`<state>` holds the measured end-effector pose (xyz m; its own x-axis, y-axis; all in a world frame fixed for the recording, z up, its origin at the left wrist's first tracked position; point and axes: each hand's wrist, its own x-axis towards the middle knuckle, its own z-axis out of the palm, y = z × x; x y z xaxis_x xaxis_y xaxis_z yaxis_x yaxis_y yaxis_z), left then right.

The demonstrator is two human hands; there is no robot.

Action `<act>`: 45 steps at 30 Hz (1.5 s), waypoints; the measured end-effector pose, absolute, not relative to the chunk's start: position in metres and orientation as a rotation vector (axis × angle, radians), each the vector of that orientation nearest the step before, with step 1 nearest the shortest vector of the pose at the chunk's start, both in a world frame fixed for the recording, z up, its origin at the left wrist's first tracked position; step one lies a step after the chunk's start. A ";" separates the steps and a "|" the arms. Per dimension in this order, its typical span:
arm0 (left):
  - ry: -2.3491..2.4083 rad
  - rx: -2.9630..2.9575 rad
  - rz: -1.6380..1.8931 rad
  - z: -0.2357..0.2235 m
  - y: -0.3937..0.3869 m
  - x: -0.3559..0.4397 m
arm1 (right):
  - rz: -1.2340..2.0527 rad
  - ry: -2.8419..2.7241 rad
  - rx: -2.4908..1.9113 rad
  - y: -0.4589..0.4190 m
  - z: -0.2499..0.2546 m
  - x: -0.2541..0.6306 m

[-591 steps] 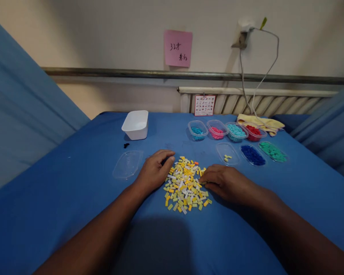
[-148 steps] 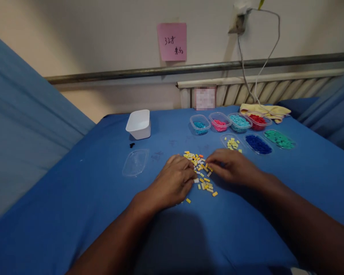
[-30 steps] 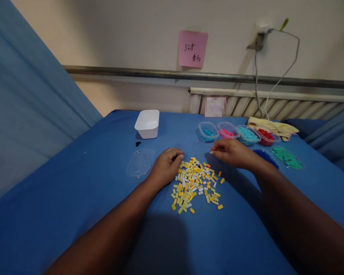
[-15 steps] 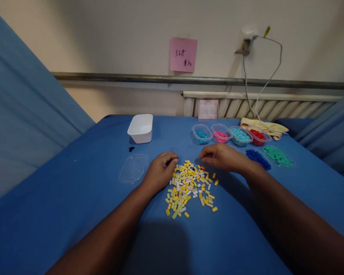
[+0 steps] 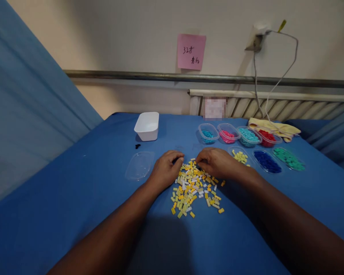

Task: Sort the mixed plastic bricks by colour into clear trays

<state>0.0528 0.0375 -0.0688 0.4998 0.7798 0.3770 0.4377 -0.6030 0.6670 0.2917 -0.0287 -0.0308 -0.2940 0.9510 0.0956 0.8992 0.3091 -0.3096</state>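
Observation:
A loose pile of small yellow, pale yellow and white toy bricks (image 5: pixel 189 187) lies on the blue-covered surface. My left hand (image 5: pixel 166 167) rests at the pile's upper left edge, fingers curled and thumb close to them; whether anything is between them is hidden. Reaching into the upper right of the pile, my right hand (image 5: pixel 216 162) has its fingers bent down and drawn together over the bricks. Its fingertips are mostly out of sight, so what they grip cannot be made out. Just behind my right wrist, a clear tub of pale yellow bricks (image 5: pixel 240 156) is partly covered.
A white bin (image 5: pixel 147 128) stands at the back left, near small black pieces (image 5: pixel 137 146) and a clear lid (image 5: pixel 139 166). Clear tubs of blue (image 5: pixel 208 136), pink (image 5: pixel 227 136), turquoise (image 5: pixel 248 136), red (image 5: pixel 266 138), dark blue (image 5: pixel 266 161) and green bricks (image 5: pixel 288 158) stand right, before a yellow cloth (image 5: pixel 275 128).
My right hand has moved left and down onto the pile, covering an orange-red brick and uncovering the pale yellow tub. My left hand stays by the pile. The whole view has shifted slightly.

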 end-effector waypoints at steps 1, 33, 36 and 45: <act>0.996 2.253 0.926 -0.069 0.037 0.053 | 0.285 -2.336 -1.669 -0.029 -0.031 0.289; 0.884 2.746 0.618 -0.053 0.026 0.056 | 0.261 -2.414 -1.804 -0.031 -0.028 0.267; 0.963 2.731 0.631 -0.052 0.029 0.054 | 0.246 -2.353 -1.829 -0.032 -0.026 0.270; 1.111 2.713 0.598 -0.054 0.033 0.070 | 0.236 -2.496 -1.735 -0.036 -0.017 0.273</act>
